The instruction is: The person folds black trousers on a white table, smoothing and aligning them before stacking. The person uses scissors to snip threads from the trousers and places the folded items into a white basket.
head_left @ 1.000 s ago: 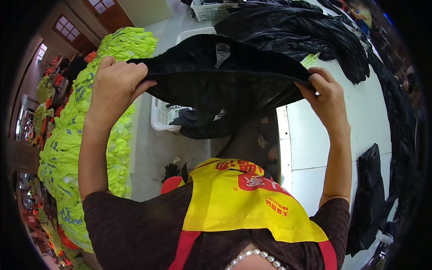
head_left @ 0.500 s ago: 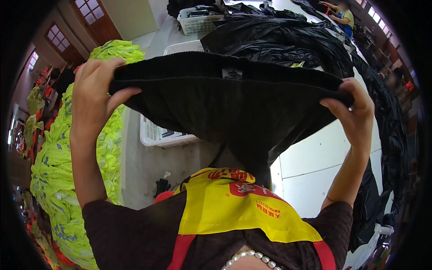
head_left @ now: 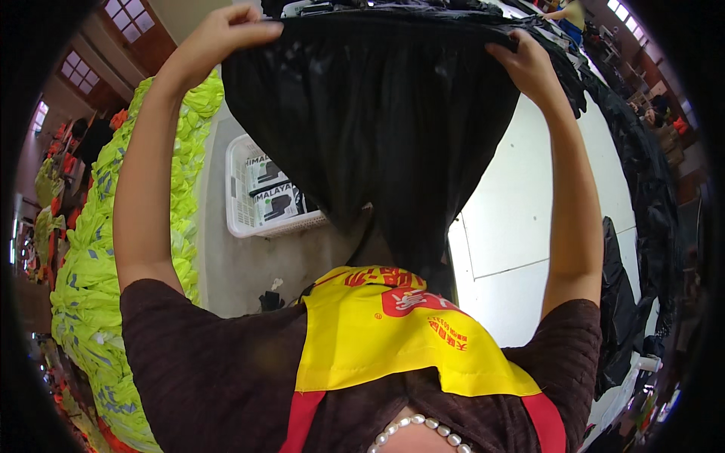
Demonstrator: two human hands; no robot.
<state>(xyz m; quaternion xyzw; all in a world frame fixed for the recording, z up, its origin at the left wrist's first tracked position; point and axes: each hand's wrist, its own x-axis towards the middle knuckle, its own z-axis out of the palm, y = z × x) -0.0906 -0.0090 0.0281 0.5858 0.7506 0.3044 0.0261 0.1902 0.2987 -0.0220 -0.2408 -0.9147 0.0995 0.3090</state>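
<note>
My left hand [head_left: 220, 39] and my right hand [head_left: 527, 66] each grasp one end of the upper edge of a black garment [head_left: 370, 113]; by its shape, I take it for trousers. Both thumbs press on the near side. My hands are well apart, I think so that this edge stays almost straight and the cloth is spread. The garment is in front of me, hanging from its two corners and narrowing toward my yellow apron [head_left: 377, 340]. On its left, a white plastic basket [head_left: 235, 198], partly hidden by the cloth, contains printed packets [head_left: 273, 204]; its walls probably keep them together. Farther left is a long heap of fluorescent yellow clothes [head_left: 91, 294]. On the right is the white bench [head_left: 529, 189], with black cloth [head_left: 653, 162] along its right side.
</note>
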